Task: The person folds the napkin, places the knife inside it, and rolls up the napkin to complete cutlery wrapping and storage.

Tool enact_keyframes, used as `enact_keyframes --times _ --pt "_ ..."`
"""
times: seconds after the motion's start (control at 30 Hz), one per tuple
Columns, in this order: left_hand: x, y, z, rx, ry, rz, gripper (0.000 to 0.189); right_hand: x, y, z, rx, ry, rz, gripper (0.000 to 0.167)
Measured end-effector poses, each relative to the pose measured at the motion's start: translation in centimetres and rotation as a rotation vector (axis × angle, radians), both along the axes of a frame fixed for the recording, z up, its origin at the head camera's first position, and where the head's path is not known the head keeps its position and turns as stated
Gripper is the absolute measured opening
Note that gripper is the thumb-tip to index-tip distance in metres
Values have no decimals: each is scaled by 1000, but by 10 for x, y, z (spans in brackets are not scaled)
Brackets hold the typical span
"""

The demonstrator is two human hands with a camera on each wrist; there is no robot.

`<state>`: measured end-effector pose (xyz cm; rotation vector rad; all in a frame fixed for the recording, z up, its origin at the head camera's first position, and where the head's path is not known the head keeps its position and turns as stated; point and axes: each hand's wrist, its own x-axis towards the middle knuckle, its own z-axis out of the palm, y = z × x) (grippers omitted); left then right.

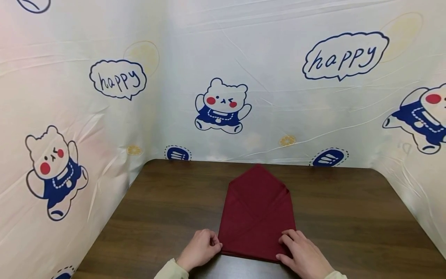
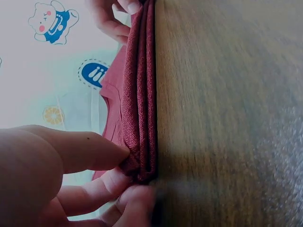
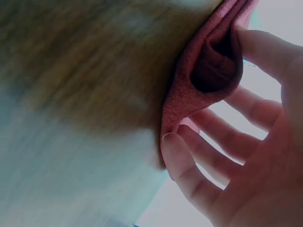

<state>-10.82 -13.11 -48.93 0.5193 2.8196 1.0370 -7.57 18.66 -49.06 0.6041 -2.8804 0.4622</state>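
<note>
A dark red cloth (image 1: 256,217) lies folded flat on the table, straight along the near edge and pointed at the far end like an envelope. At its near left corner, my left hand (image 1: 202,248) pinches the layers between thumb and fingers. The left wrist view shows the stacked folds (image 2: 141,94) of the near edge. My right hand (image 1: 304,254) grips the near right corner, thumb by the front edge and fingers bent over the side. In the right wrist view the cloth's side (image 3: 189,94) gapes into a loop between the fingers.
The brown wooden table (image 1: 167,201) runs out on both sides of the cloth. A pale curtain (image 1: 271,97) printed with bears and the word "happy" hangs round its back and sides. Light-coloured sleeves (image 1: 172,270) cover the wrists.
</note>
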Motion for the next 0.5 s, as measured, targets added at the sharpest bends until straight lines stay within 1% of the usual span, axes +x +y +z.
enact_keyframes --times 0.1,0.2,0.37,0.5 --pt "1 0 0 -9 -24 2 24 -1 0 -1 2 -24 -8 25" --pt "1 0 0 -22 -43 4 23 -2 0 -2 2 -30 -9 25" --pt "0 0 1 -36 -68 10 18 -2 0 -4 -1 -1 -4 27" --pt "-1 1 2 -45 -72 16 16 -2 -1 -6 9 4 -9 29"
